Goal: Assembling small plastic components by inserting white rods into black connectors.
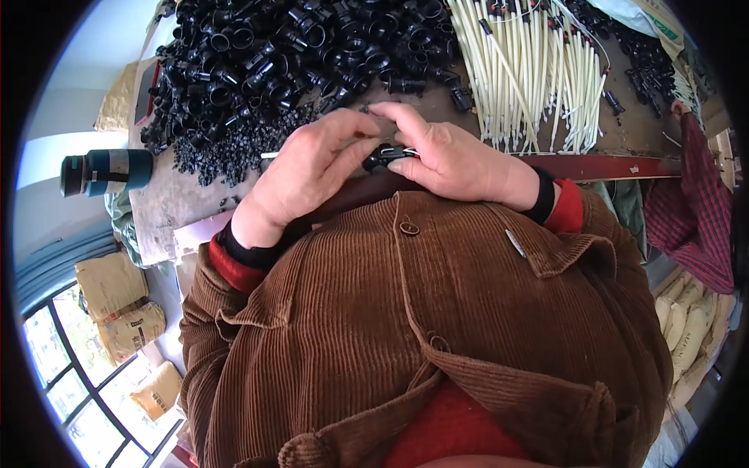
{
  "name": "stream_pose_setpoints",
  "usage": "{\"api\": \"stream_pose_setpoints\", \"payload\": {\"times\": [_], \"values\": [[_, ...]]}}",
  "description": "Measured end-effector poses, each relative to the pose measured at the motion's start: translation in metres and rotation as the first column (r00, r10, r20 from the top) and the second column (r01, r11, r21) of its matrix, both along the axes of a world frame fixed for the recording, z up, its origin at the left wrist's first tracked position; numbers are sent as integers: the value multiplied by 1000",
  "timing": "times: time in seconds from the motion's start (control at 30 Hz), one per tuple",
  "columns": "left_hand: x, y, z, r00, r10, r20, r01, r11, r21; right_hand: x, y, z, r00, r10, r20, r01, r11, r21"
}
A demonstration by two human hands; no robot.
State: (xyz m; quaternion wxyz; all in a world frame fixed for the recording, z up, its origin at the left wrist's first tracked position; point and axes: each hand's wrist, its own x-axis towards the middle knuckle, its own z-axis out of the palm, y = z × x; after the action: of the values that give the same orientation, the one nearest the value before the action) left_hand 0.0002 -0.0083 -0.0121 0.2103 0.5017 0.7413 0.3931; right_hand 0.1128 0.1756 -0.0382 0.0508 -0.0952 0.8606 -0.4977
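Across the worktable, black plastic fittings sat heaped beside cream tubes! And at the front edge, the right hand pinched a small black connector; the left hand curled against its left end, exact grip impossible to tell.

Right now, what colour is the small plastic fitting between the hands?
The small plastic fitting is black; it shows best in the head view.

The left hand and right hand curl toward each other, both pinching, their wrists well apart.
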Motion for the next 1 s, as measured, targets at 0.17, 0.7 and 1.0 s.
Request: {"api": "stream_pose_setpoints", "payload": {"times": [0.17, 0.7, 1.0], "values": [[-4, -2, 1, 987, -141, -70, 134, 986, -98, 1, -1, 5, 998, 30, 47, -33, 997, 74], [1, 5, 4, 793, -214, -570, 232, 972, -42, 2, -2, -10, 998, 55, -8, -55, 997, -45], [-3, -33, 21, 775, 73, 628, -120, 992, 33, -12, -25, 0, 960, -26, -279, -67, 946, -318]]}}
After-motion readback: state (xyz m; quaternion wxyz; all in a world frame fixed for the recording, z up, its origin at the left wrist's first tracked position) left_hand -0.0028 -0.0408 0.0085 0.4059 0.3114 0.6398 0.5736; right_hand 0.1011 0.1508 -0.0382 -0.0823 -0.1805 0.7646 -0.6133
